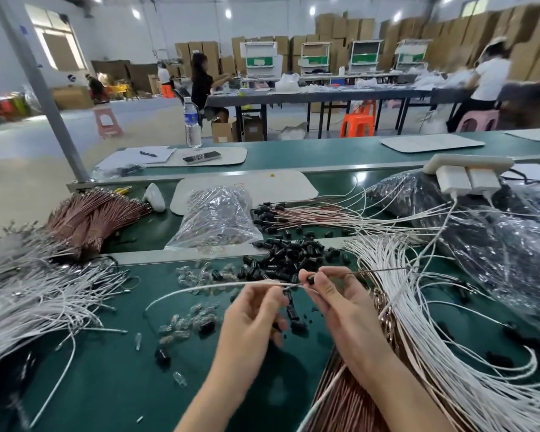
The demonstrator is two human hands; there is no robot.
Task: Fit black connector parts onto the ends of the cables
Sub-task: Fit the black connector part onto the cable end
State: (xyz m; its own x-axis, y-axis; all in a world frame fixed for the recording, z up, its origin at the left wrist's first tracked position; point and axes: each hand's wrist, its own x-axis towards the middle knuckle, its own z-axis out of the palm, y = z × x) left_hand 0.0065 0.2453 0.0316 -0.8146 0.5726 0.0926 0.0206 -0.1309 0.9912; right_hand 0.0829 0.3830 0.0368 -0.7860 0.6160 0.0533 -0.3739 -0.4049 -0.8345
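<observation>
evidently the left hand [256, 310] pinched the white cable [206, 286] (near its tip), steadying it for the black connector [310, 279] pinched in the right hand [337, 299].

- A green bench [106, 385] carries everything.
- Black connector parts [290, 255] are heaped mid-bench.
- White cables [28, 294] sprawl at left.
- Copper cables [91, 213] lie bundled behind them.
- A clear bag [215, 219] lies centre.

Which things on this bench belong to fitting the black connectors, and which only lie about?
For the job: left hand pinching the white cable; right hand pinching a black connector part; pile of black connector parts; bundle of white cables.
Lying about: water bottle; phone; pen; power strip.
</observation>
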